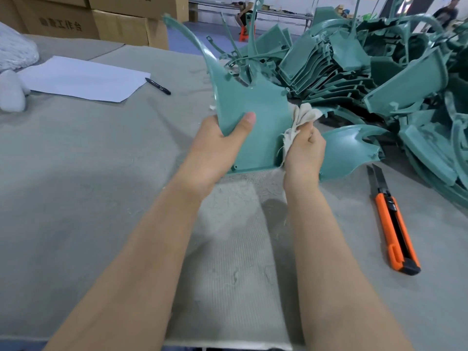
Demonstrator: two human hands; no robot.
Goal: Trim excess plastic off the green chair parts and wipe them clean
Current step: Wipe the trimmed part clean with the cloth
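Half the cloth inside right hand

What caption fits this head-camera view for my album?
Left hand steadies a green chair part while the right hand presses a cloth to its edge; utility knife lies aside.

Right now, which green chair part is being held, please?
The flat panel with the long curved arm, gripped by the left hand; the other parts lie piled.

The cardboard box is printed "工作台", first characters blurred.
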